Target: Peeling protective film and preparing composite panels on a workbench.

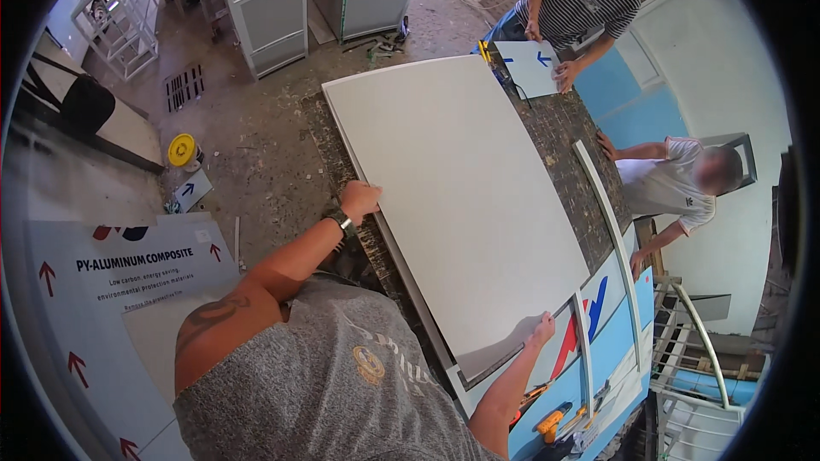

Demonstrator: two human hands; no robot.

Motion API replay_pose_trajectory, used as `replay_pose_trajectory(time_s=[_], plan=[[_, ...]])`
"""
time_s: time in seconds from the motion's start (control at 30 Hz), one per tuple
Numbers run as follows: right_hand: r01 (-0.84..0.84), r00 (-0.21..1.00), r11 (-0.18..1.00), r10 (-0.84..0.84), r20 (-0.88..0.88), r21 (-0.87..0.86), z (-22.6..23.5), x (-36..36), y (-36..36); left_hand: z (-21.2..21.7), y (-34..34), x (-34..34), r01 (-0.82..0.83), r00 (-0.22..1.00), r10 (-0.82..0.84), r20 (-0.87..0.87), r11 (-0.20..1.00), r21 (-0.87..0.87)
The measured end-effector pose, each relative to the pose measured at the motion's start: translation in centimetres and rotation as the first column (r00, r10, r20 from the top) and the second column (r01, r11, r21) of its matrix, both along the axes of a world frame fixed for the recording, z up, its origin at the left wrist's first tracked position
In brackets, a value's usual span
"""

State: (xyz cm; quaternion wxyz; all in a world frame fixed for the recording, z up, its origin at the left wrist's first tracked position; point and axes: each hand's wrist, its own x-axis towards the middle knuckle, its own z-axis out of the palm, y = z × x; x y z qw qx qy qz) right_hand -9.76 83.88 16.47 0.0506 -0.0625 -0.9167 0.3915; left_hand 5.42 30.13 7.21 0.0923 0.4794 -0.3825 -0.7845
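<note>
A large white panel [453,179] lies across the dark workbench in front of me. My left hand [360,200], a watch on its wrist, is closed on the panel's left long edge. At the panel's near right end my right hand [541,329] pinches the short edge, with a shadow on the white face beside it. A dark gap and a pale metal frame strip [459,386] show below the panel's near corner. Just right of my right hand lies a pale aluminium bar [583,350].
Another long white bar [611,222] crosses the bench [555,132]. An orange power tool [553,421] rests on blue-filmed sheets at lower right. Across the bench, one person [572,0] handles a small marked sheet [527,70]; another [670,175] leans on it. A yellow-lidded bucket [183,152] stands left.
</note>
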Motion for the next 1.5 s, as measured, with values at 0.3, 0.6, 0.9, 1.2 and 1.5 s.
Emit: replay_pose_trajectory(time_s=[0.3,0.6,0.9,1.2,1.5], plan=[[0.153,0.983,0.981,-0.139,-0.118,0.121,-2.1,-0.4,-1.0,-3.7,-3.8,0.5,0.539,0.824,-0.272,0.498,0.649,-0.537],[0.242,0.962,0.937,-0.198,-0.187,0.252,-4.8,-1.1,0.5,-2.9,-4.8,0.5,0.513,0.85,-0.38,0.366,0.756,-0.407],[0.275,0.947,0.88,-0.178,-0.268,0.388,-7.1,-1.7,2.3,-2.5,-5.5,1.2,0.467,0.88,-0.417,0.227,0.85,-0.246],[0.375,0.908,0.78,-0.198,-0.37,0.502,-9.6,-2.1,2.7,-0.2,-7.8,0.6,0.792,0.609,-0.238,0.756,0.224,-0.568],[0.62,0.784,0.776,-0.608,-0.123,0.117,-2.9,8.6,4.3,-6.3,-26.1,-4.6,0.144,0.982,0.103,0.161,0.15,-0.978]])
